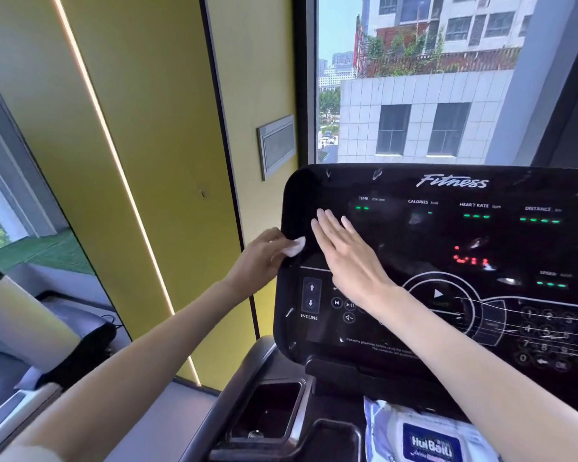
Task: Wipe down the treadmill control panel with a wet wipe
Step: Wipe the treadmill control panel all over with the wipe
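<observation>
The black glossy treadmill control panel (447, 235) fills the right half of the view, with lit green and red readouts. My left hand (264, 258) is at the panel's left edge. Its fingers curl around a small white wet wipe (295, 247) that lies against the edge. My right hand (344, 251) is spread flat with straight fingers over the panel's upper left area, above the INCLINE buttons (311, 295). Whether the palm touches the surface is unclear. It holds nothing.
A blue and white wet wipe pack (427, 441) lies on the console below the panel. A dark cup holder (267, 411) is to its left. A yellow wall (147, 161) stands at left, a window (414, 78) behind the panel, and another machine (30, 328) at far left.
</observation>
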{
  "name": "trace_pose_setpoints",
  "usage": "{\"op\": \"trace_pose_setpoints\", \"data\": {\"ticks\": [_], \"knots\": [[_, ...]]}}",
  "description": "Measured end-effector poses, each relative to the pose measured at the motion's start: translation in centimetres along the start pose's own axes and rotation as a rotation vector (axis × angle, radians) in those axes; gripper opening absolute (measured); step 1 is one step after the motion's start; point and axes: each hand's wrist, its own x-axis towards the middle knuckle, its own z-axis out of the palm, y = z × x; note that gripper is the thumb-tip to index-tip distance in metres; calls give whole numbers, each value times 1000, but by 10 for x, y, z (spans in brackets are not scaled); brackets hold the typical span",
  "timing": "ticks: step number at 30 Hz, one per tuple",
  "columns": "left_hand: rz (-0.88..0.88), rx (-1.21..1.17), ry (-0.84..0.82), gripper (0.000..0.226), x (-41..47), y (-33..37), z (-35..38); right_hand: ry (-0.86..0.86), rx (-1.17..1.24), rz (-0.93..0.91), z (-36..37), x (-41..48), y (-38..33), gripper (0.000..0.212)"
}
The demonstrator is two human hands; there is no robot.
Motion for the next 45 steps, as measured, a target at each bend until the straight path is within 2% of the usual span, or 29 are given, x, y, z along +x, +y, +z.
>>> {"op": "trace_pose_setpoints", "data": {"ticks": [1, 2, 5, 6, 7, 9, 10, 11, 13, 14, 15, 17, 18, 19, 21, 22, 23, 26, 27, 30, 31, 34, 35, 38, 39, 41, 42, 43, 45], "knots": [[-82, -42, 73, 27, 1, 2, 1, 39, 5, -4, 4, -10, -7, 72], [-93, -61, 87, 26, 0, 7, 3, 67, 16, -2, 10, -21, -15, 69], [128, -38, -102, 29, -13, 21, 11, 26, 26, -10, 19, -45, -33, 67], [123, -33, -117, 29, -11, 20, 11, 7, 27, 9, 19, -48, -33, 70], [52, -46, -65, 28, -7, 16, 10, -2, 23, 39, 19, -48, -30, 72], [-157, -91, 143, 30, 0, 9, 10, -28, 6, 100, 17, -47, -23, 75], [-193, -98, 179, 31, 0, 11, 12, -41, -3, 110, 16, -47, -21, 76], [-153, -88, 151, 30, -3, 15, 15, -59, -5, 109, 16, -47, -19, 77], [66, -47, -25, 29, -15, 21, 20, -89, -12, 94, 17, -48, -18, 76], [109, -32, -72, 29, -16, 19, 19, -95, -16, 89, 17, -48, -19, 75], [69, -44, -58, 29, -13, 16, 17, -96, -18, 84, 17, -48, -18, 74], [-146, -93, 142, 28, -6, 10, 13, -87, -30, 84, 16, -47, -19, 72], [-200, -98, 186, 26, -6, 11, 14, -81, -37, 83, 17, -47, -19, 70], [-167, -92, 157, 26, -8, 14, 16, -80, -41, 80, 17, -47, -20, 69], [48, -45, -25, 30, -21, 19, 23, -92, -53, 69, 18, -48, -19, 67], [97, -24, -84, 31, -24, 19, 22, -98, -59, 66, 19, -48, -18, 68], [67, -41, -81, 31, -23, 16, 21, -103, -60, 65, 19, -48, -18, 68], [-192, -121, 184, 26, -15, 13, 19, -108, -72, 72, 22, -48, -18, 68], [-173, -113, 166, 26, -16, 16, 21, -105, -72, 72, 22, -48, -19, 67], [83, -38, -64, 33, -29, 20, 26, -99, -75, 56, 24, -48, -18, 64], [53, -55, -66, 35, -26, 17, 23, -96, -76, 53, 24, -49, -17, 63], [-190, -118, 197, 34, -16, 8, 15, -74, -64, 59, 26, -49, -18, 61], [-177, -100, 186, 32, -16, 10, 16, -67, -60, 62, 26, -49, -19, 60], [88, -20, -43, 33, -30, 14, 21, -63, -47, 63, 29, -49, -19, 59], [75, -26, -60, 34, -29, 11, 20, -59, -46, 67, 30, -49, -19, 59], [-82, -71, 67, 34, -25, 4, 17, -46, -33, 78, 32, -49, -20, 58], [-103, -69, 88, 33, -25, 5, 17, -37, -28, 86, 32, -49, -21, 57], [-36, -31, 25, 33, -28, 9, 19, -30, -26, 92, 31, -49, -22, 57], [226, 69, -183, 32, -42, 11, 23, -28, -31, 87, 30, -50, -24, 57]]}}
